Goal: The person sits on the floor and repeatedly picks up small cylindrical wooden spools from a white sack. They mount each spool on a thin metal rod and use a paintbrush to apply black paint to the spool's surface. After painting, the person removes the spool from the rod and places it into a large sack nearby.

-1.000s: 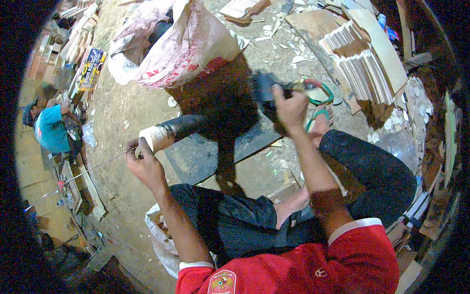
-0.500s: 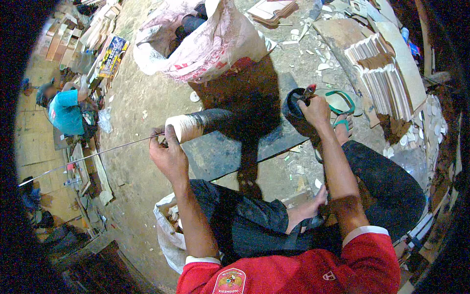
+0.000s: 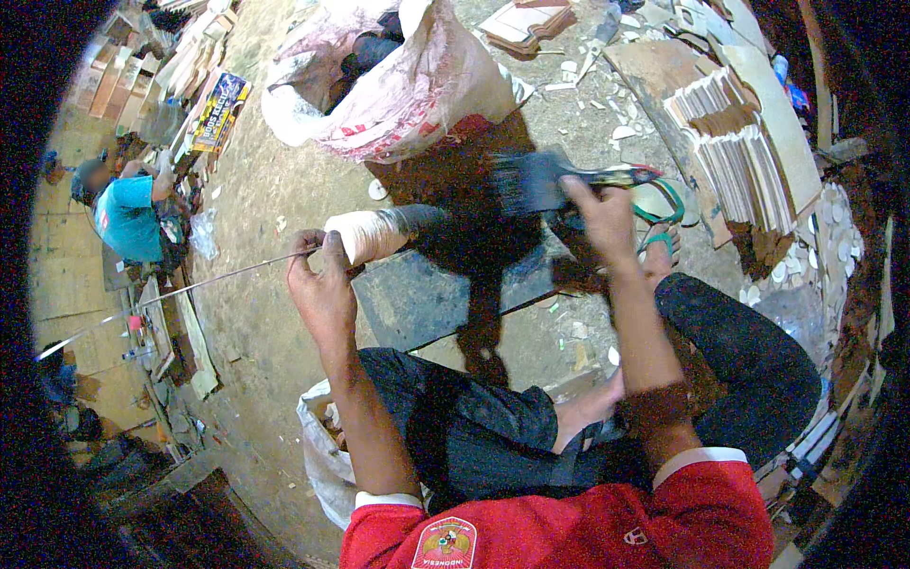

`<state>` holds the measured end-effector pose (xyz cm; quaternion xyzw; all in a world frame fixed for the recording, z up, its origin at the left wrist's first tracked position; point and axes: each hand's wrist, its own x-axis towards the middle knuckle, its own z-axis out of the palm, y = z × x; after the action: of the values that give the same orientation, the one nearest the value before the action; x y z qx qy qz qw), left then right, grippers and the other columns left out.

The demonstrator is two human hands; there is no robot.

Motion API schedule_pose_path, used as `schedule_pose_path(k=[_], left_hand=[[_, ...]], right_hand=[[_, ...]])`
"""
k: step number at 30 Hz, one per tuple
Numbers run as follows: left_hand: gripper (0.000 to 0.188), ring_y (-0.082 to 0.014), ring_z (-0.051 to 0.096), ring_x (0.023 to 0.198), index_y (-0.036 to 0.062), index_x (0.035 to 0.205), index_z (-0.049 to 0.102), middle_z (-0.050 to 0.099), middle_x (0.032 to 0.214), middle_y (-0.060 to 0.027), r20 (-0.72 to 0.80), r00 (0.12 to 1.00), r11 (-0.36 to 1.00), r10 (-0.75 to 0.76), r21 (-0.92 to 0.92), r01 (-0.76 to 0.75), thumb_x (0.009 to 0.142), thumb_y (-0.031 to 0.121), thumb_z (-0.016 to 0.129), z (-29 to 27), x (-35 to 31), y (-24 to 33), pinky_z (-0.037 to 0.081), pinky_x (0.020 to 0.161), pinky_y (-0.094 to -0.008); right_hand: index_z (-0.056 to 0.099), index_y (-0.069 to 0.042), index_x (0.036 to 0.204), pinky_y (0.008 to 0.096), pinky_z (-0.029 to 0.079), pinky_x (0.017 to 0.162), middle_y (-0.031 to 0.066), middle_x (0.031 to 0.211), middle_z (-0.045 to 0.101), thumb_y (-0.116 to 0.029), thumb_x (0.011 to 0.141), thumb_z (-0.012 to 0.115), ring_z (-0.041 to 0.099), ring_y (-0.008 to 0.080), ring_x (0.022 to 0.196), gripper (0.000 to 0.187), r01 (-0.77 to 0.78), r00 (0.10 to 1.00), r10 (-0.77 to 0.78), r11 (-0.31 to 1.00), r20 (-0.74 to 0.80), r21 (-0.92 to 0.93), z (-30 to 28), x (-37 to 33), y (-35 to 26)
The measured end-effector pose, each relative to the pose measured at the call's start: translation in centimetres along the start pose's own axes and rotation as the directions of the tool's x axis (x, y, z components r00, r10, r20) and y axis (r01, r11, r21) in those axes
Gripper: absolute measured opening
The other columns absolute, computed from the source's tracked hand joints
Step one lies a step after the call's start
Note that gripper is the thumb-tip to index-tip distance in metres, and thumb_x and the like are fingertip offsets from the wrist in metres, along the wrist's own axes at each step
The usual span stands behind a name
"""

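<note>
My left hand [image 3: 322, 289] grips a pale ridged cylinder [image 3: 365, 235] at its near end, thumb and fingers closed round it. Black covers the cylinder's far end, and fine ridges run round the pale part. From the fingers a long thin rod [image 3: 213, 278] stretches to the lower left. A wide paintbrush [image 3: 540, 182] with dark, motion-blurred bristles is in my right hand [image 3: 609, 220], its red-tipped handle pointing right. The bristles point toward the cylinder but stay apart from it. Beneath that hand a dark pot [image 3: 572, 237] is mostly hidden.
A big whitish sack [image 3: 417, 104] with dark things inside stands ahead. A dark board [image 3: 417, 299] lies on the floor before me. Stacked cut pieces [image 3: 744, 161] sit at right among pale scraps. Beside my leg is a white sack [image 3: 322, 474]. Another person [image 3: 128, 218] sits far left.
My right hand has lifted the paintbrush out of the pot and swung its bristles left toward the cylinder. The cylinder in my left hand has turned slightly and shows less black.
</note>
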<state>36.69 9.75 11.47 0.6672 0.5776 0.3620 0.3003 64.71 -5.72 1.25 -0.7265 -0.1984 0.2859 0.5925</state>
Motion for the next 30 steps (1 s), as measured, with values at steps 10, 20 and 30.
schedule_pose_path(k=[10,20,30], left_hand=[[0.012,-0.0105,0.054,0.073,0.0007,0.09,0.058,0.06,0.083,-0.0052,0.073,0.996,0.996,0.041,0.082,-0.047,0.094,0.01,0.063,-0.8,-0.3,0.6,0.047,0.064,-0.0267],[0.005,-0.0124,0.059,0.083,-0.0009,0.094,0.057,0.067,0.101,-0.0097,0.144,0.981,0.986,0.133,-0.115,-0.116,0.095,0.003,0.059,-1.1,-0.9,-0.7,0.049,0.074,-0.0269],[0.011,-0.0112,0.057,0.075,-0.0025,0.102,0.06,0.062,0.088,-0.0065,0.245,0.94,0.971,0.236,-0.086,-0.221,0.094,0.005,0.063,-1.6,-0.5,-0.9,0.049,0.067,-0.0275]], right_hand=[[0.071,-0.006,0.094,0.0447,0.053,0.072,0.0148,0.086,0.072,-0.03,0.086,0.071,0.069,0.0356,0.077,0.026,0.122,0.991,-0.101,0.95,0.086,-0.287,9.4,-3.1,1.1],[0.072,-0.004,0.091,0.0441,0.053,0.071,0.017,0.085,0.071,-0.041,0.087,0.071,0.07,0.0336,0.079,0.037,0.139,0.962,-0.107,0.984,0.252,-0.111,10.2,-5.4,-0.9],[0.07,-0.004,0.085,0.0443,0.052,0.073,0.0163,0.078,0.069,-0.039,0.086,0.072,0.067,0.0363,0.074,0.036,0.39,0.893,-0.362,0.919,0.268,-0.057,10.8,-4.7,-1.8]])
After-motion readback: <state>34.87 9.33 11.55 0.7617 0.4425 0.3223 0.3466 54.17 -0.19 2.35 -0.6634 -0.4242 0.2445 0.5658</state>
